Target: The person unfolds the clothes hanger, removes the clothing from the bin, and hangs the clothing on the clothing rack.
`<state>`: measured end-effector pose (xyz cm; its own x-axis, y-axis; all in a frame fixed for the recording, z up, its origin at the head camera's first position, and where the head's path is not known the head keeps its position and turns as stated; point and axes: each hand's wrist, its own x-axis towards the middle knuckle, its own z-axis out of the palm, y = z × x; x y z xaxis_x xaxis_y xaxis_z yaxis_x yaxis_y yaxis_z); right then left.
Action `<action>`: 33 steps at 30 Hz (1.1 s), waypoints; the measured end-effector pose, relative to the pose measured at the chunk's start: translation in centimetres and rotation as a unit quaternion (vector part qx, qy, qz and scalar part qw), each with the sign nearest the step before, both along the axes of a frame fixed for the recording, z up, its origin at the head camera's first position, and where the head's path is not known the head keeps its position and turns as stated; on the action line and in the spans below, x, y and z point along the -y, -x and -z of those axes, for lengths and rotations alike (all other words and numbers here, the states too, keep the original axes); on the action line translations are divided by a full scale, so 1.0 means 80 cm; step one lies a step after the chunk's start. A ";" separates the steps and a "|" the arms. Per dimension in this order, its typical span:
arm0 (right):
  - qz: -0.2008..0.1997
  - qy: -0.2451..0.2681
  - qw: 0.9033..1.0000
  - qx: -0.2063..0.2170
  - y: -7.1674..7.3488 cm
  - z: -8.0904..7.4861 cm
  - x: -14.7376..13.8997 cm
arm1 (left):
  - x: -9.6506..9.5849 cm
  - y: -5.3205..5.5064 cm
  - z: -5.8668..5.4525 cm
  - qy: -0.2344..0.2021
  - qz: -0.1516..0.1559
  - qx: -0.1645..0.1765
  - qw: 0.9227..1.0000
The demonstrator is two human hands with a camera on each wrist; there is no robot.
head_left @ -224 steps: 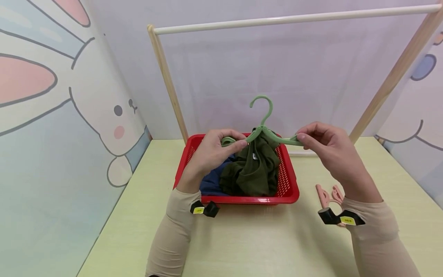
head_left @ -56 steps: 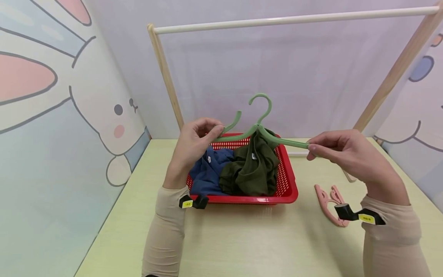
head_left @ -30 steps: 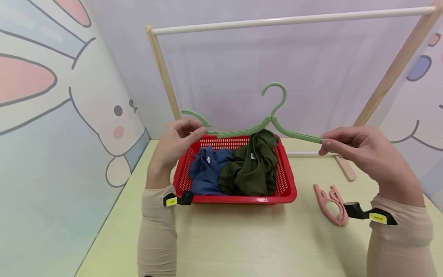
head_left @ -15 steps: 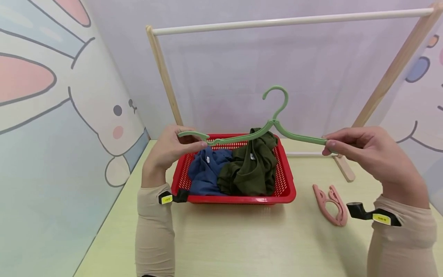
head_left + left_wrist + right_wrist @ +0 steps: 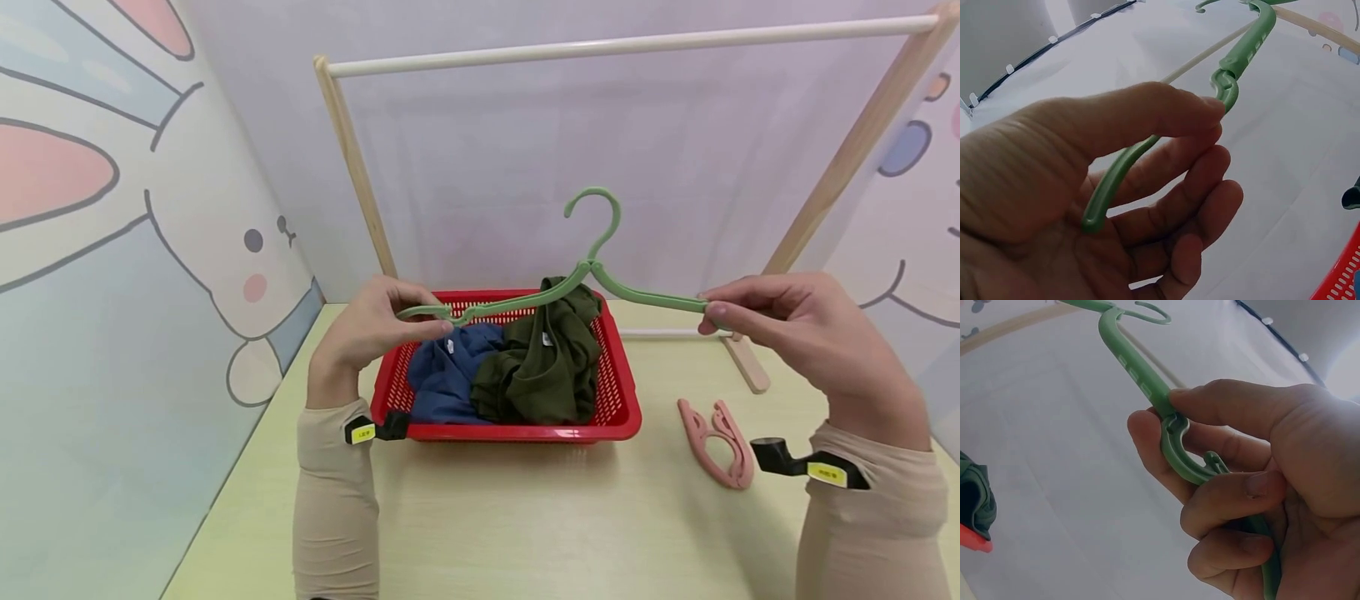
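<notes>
Hanger, green and jointed, spanned between your two hands over the far part of the red basket, hook uppermost. Your left hand pinches it between thumb and forefinger close to a notched joint; the curved outer section lies across your palm. Your right hand pinches the opposite arm near the matching joint, with the other fingers curled about the end; these partly hide it, so whether that end is fully straight is hard to judge. Sound technique: brace each inner arm with the fingertips, then turn the outer section about its joint without twisting the hanger's middle. Hold both ends level so that the hook stands upright. Lift slightly for clearance from the dark green garment, which lies right of the blue garment in the basket. Pink hanger, folded, rests well apart at right
</notes>
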<state>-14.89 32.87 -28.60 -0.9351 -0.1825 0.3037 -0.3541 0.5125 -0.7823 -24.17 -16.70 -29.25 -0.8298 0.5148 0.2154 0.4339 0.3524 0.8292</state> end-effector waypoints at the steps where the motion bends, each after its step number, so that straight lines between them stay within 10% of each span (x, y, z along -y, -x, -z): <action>1: 0.000 -0.001 1.000 -0.003 0.000 0.000 0.000 | -0.001 0.000 0.000 0.002 0.003 -0.002 1.000; 16: 0.021 0.036 0.999 -0.008 -0.004 0.000 0.010 | -0.015 0.003 0.005 0.011 0.040 -0.037 0.998; 33: 0.036 0.022 0.999 0.012 -0.003 -0.001 0.014 | -0.020 -0.003 0.000 -0.004 -0.019 -0.018 1.000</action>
<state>-14.67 31.78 -28.56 -0.9523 -0.1020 0.2877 -0.2990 0.5012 -0.8121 -23.93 -15.12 -29.28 -0.8401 0.4814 0.2499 0.4506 0.3630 0.8156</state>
